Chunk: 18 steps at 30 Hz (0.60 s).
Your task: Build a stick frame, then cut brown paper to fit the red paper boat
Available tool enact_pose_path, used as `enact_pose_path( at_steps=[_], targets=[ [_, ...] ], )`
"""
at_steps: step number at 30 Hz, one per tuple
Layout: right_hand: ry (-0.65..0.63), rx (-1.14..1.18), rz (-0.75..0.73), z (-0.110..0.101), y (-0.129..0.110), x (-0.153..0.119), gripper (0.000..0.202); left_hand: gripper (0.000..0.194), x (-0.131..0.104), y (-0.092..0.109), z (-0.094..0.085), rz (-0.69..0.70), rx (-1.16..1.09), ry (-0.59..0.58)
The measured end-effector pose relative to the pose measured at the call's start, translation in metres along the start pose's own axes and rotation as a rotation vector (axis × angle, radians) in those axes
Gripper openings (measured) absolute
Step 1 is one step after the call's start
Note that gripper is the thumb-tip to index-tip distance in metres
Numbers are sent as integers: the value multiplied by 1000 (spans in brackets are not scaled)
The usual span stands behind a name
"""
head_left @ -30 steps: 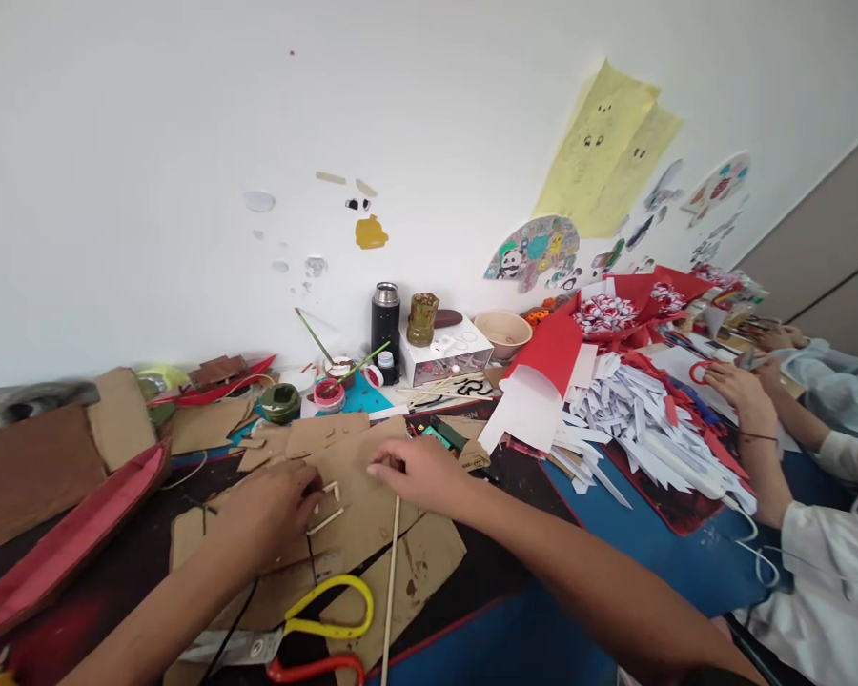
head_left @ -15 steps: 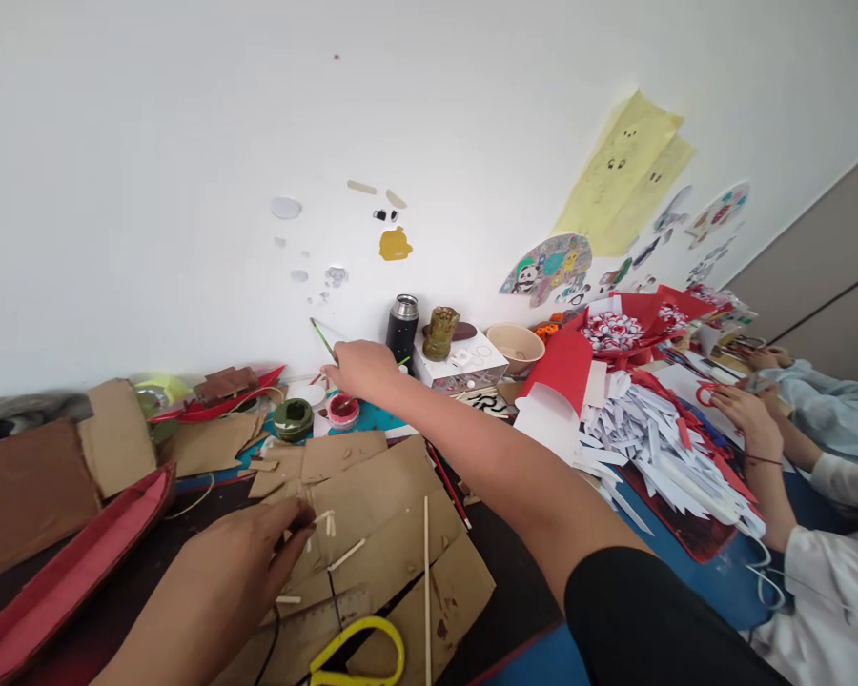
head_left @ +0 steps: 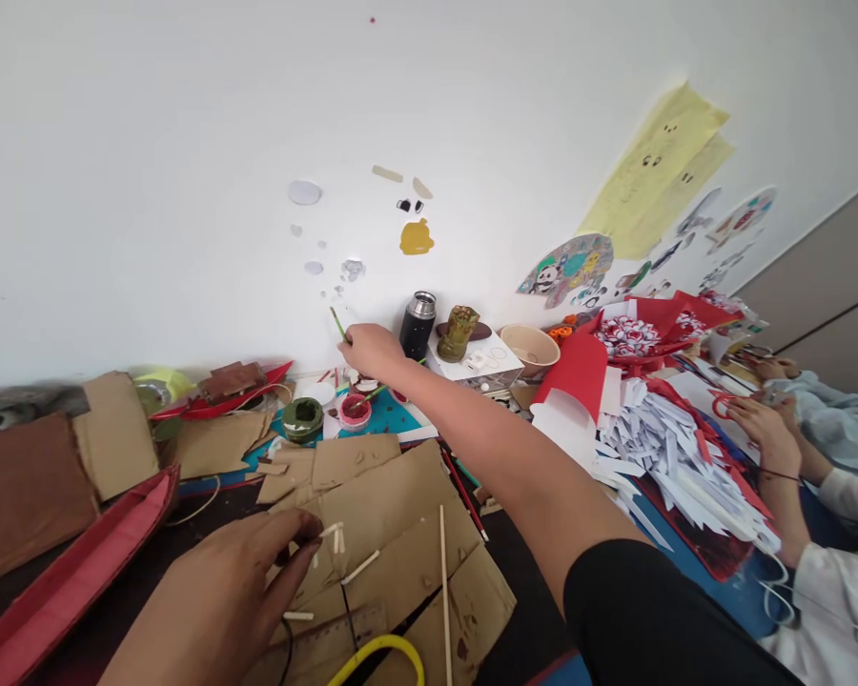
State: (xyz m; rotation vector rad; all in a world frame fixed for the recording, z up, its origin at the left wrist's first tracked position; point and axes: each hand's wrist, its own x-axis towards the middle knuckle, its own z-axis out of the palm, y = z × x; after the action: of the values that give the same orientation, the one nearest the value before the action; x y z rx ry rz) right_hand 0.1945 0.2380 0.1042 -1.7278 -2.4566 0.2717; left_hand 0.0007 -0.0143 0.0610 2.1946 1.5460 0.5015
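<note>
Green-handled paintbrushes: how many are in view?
2. One brush is in the right hand; another brush slants over the round pink paint pot, partly behind the right arm. More may be hidden.

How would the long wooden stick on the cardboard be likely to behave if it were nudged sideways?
The long wooden stick looks stiff, lying straight across the creased cardboard. Being so thin, it should feel light for its length. It might roll or skid, since nothing visible pins it, though its cross-section is too small to judge.
</note>
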Motion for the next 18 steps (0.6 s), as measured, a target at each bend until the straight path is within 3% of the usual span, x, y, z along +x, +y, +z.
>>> enact_pose_path(
  at_steps=[5,10,14,18],
  targets=[
    [85,47,-12,-12,17,-17,36,36,5,6,7,-28,-10,-7],
    [183,140,-60,-9,22,-40,32,39,12,13,12,-102,20,-57],
    [256,283,-85,-4,27,-56,25,41,21,16,14,-181,33,-127],
    [283,573,-75,1,38,-67,16,38,28,14,22,-195,-23,-86]
  ],
)
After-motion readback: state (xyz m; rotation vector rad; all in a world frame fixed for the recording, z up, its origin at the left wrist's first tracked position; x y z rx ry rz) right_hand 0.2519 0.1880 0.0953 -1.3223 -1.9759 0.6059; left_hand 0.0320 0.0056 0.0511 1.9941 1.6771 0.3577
